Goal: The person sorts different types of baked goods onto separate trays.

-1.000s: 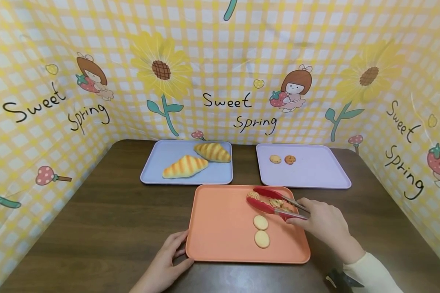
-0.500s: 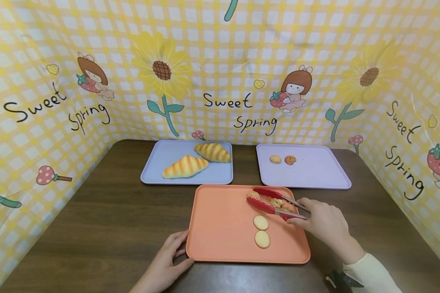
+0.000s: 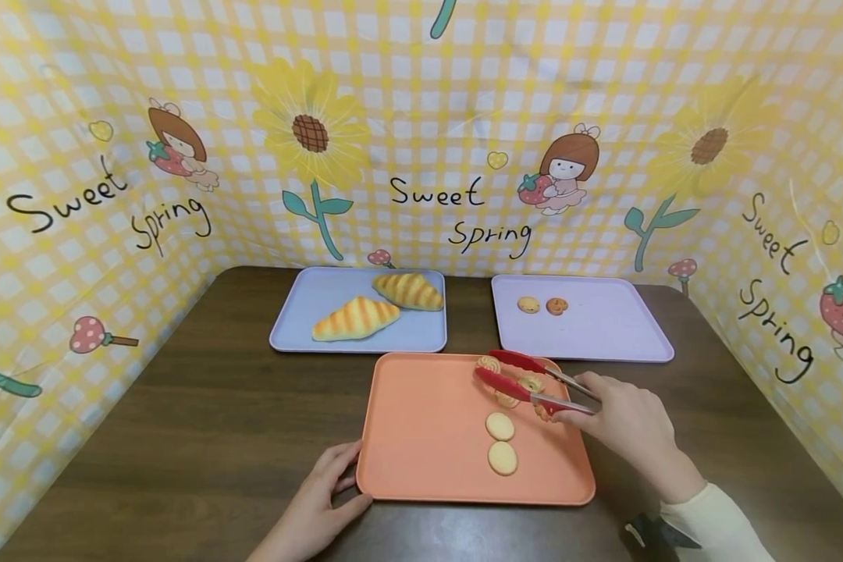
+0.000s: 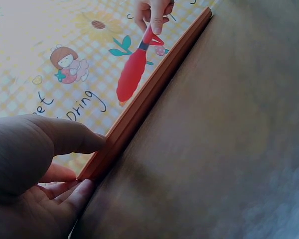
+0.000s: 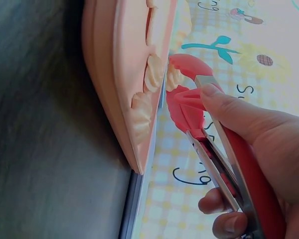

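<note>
My right hand (image 3: 628, 425) grips a pair of red-tipped metal tongs (image 3: 509, 382) over the far right part of the orange tray (image 3: 421, 429). Between the tong tips sits a swirled cookie (image 5: 174, 78), raised above the tray in the right wrist view. Beneath the tongs lie several more piped cookies (image 3: 532, 383), partly covered by the tongs. Two plain round cookies, the nearer cookie (image 3: 502, 458) and the farther cookie (image 3: 499, 426), lie in front of them. My left hand (image 3: 319, 499) holds the tray's near left corner, thumb on the front side and fingers on the left side.
Behind on the left, a blue tray (image 3: 291, 312) bears two croissant-shaped breads (image 3: 356, 318). A purple tray (image 3: 604, 328) at the back right bears a pale cookie (image 3: 528, 305) and a browner cookie (image 3: 556, 306). Patterned cloth (image 3: 457, 101) walls the brown table (image 3: 218, 406).
Over the last half second the tongs have risen slightly with the swirled cookie between their tips, uncovering more of the cookies below. The left hand and the trays stay put.
</note>
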`<state>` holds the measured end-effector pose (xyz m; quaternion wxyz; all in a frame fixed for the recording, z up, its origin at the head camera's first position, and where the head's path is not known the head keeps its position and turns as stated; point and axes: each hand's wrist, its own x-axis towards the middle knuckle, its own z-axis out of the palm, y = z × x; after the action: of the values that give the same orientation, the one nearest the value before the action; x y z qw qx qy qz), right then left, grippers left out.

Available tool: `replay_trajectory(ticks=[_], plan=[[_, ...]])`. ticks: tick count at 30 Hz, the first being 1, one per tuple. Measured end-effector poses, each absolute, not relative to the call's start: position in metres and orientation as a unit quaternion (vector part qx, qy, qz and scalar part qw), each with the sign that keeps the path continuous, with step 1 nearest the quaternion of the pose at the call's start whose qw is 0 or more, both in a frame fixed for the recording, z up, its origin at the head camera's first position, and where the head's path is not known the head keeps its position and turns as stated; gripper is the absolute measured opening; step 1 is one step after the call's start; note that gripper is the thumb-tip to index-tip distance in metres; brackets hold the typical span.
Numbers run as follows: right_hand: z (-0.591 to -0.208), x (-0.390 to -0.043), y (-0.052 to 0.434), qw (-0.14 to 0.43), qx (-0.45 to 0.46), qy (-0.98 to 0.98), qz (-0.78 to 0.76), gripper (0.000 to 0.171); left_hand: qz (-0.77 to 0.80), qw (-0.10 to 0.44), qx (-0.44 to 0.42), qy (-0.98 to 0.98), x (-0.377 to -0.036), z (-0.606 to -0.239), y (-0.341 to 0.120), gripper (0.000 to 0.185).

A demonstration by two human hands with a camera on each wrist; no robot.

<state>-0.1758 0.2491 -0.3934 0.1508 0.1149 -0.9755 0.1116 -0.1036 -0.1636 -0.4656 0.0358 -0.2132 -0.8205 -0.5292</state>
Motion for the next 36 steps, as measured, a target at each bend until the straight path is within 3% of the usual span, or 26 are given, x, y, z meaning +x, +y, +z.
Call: replay_trajectory(ticks=[14, 30, 36], plan=[[-0.391, -0.181, 0.261, 0.182, 0.091, -0.972, 0.116, 0.056, -0.534, 0.034, -0.205, -0.82, -0.103, -0.466, -0.163, 0.064], [-0.384, -0.19, 0.284, 0.144, 0.045, -0.982, 0.112, 0.058, -0.535, 0.001, -0.18, -0.825, -0.104, -0.461, -0.163, 0.064], [-0.384, -0.195, 0.294, 0.137, 0.033, -0.983, 0.118, 0.062, -0.534, 0.029, -0.199, -0.821, -0.103, -0.465, -0.162, 0.062]])
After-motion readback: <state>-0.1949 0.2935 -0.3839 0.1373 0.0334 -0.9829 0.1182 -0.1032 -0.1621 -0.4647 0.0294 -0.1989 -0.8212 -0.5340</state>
